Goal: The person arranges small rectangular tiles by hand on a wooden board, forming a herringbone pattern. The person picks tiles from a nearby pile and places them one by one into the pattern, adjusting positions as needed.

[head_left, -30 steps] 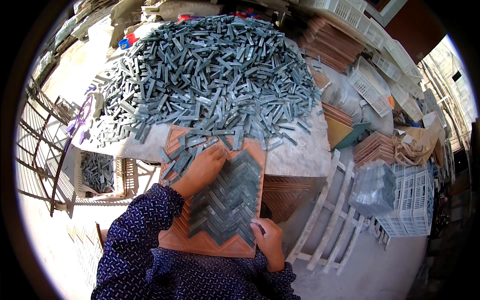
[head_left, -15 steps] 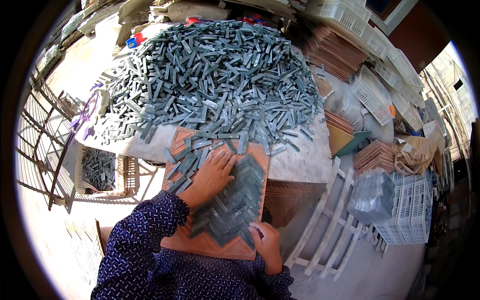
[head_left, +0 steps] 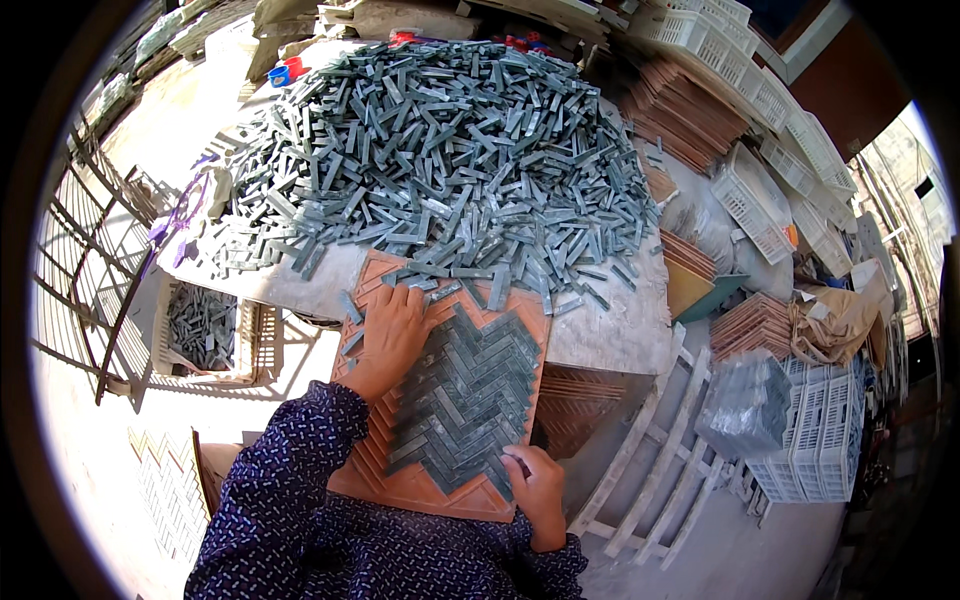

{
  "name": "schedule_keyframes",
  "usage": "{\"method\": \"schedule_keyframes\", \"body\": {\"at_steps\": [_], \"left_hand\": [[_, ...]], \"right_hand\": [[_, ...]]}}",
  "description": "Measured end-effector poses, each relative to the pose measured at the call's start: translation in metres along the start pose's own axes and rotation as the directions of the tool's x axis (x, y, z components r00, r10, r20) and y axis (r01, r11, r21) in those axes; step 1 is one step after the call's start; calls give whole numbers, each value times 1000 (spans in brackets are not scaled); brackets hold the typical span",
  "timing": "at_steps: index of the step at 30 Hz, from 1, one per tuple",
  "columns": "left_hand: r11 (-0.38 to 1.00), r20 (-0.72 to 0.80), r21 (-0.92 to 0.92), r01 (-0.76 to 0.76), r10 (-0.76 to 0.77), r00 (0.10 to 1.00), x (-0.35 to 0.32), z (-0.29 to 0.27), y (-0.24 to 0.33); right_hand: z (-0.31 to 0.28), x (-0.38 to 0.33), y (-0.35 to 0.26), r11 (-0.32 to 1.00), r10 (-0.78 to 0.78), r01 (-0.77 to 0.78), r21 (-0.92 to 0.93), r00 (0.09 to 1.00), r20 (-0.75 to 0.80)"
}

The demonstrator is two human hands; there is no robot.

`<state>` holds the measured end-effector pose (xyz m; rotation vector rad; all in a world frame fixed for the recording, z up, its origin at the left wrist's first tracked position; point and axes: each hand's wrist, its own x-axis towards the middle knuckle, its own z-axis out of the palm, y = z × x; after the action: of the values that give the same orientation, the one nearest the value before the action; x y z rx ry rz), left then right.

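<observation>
A reddish-brown moulded tray [head_left: 425,500] with a zigzag pattern lies in front of me. Dark grey-green stone strips fill its middle as a herringbone panel [head_left: 465,400]. My left hand [head_left: 393,335] rests over the tray's upper left, beside the panel, its fingers bent down and together; what lies under them is hidden. A few loose stone strips [head_left: 352,342] show at that hand's left. By the panel's lower right edge, my right hand [head_left: 540,495] is curled, thumb against forefinger, with something small and dark between them that I cannot make out.
A large heap of stone strips [head_left: 440,150] covers the table [head_left: 610,335] beyond the tray. At left stands a crate [head_left: 245,340] of strips. At right are a slatted wooden pallet [head_left: 640,450], white plastic crates [head_left: 810,430] and stacked brown trays [head_left: 680,105].
My left hand has moved left and slightly away from me across the tray. Most loose strips on the tray's left side no longer show, baring its grooves. My right hand stays nearly in place.
</observation>
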<state>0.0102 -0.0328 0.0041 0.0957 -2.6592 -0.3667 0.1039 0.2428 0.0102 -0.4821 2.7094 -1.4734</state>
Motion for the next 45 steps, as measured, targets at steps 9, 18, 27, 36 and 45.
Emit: {"method": "schedule_keyframes", "body": {"at_steps": [9,18,27,36,45], "left_hand": [[993,31,-119,17,-13,999,8,7,-13],[964,278,-251,86,-13,960,18,10,-14],[924,222,-381,29,61,973,27,18,-21],[961,349,-236,-144,222,910,10,-20,-25],[960,361,-187,-210,266,894,14,-21,-20]], "right_hand": [[-6,-2,5,1000,1,0,20,999,-34],[-5,0,2,999,-24,25,39,999,-23],[-3,-2,6,998,-12,13,57,1000,-19],[-5,0,5,999,26,-25,42,1000,-7],[-2,0,6,1000,-2,2,19,1000,1]]}}
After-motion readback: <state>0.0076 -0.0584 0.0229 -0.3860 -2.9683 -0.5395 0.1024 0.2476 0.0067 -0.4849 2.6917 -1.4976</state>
